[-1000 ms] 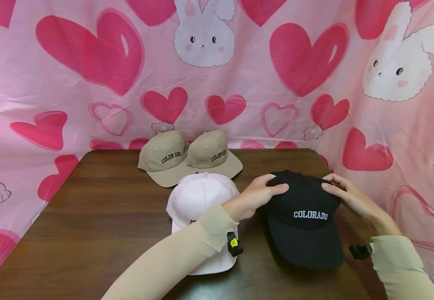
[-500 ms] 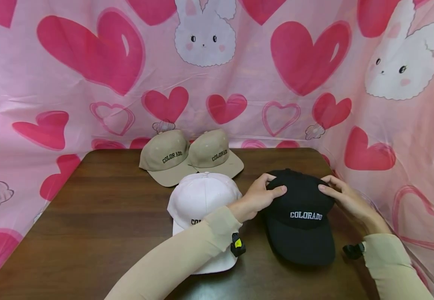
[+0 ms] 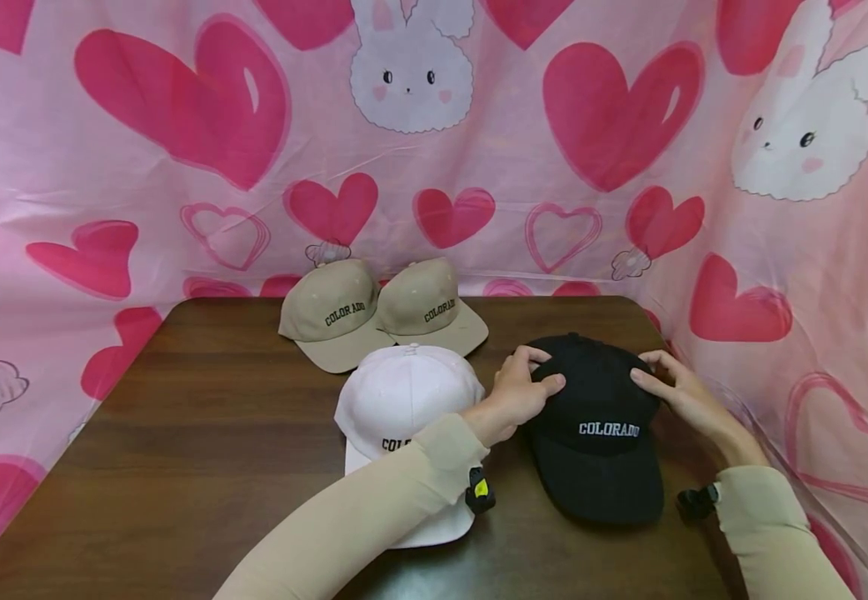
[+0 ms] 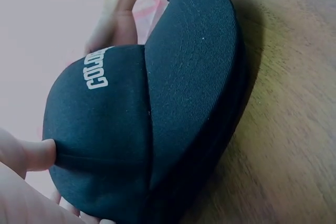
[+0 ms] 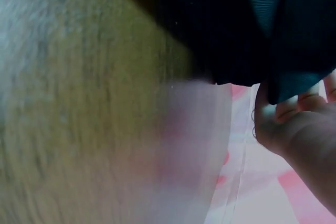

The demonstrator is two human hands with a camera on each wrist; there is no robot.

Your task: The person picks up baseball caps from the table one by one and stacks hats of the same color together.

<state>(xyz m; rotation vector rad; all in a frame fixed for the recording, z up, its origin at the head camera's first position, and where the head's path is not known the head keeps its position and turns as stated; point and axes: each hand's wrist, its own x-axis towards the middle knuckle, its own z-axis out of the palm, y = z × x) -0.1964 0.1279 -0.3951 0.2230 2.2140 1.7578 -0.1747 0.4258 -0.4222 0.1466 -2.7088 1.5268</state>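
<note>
A black cap (image 3: 597, 475) with white COLORADO lettering lies on the right part of the table, its brim toward me. My left hand (image 3: 518, 393) grips the left side of its crown, thumb on the front panel. On the crown's other side my right hand (image 3: 692, 404) holds it between thumb and fingers. The left wrist view shows the cap (image 4: 184, 77) from the side; a dark band runs under its brim, and I cannot tell whether that is shadow or a second cap. In the right wrist view, my right fingers (image 5: 310, 100) are partly behind the fabric.
Left of the black cap stands a white cap (image 3: 404, 392), partly covered by my left forearm. Two beige caps (image 3: 336, 308) with dark lettering overlap at the back of the wooden table (image 3: 179, 433). A pink heart-patterned cloth (image 3: 509, 150) hangs behind and along the right side.
The black cap has shifted slightly left and away from me, with both hands on it. The white and beige caps stay where they were.
</note>
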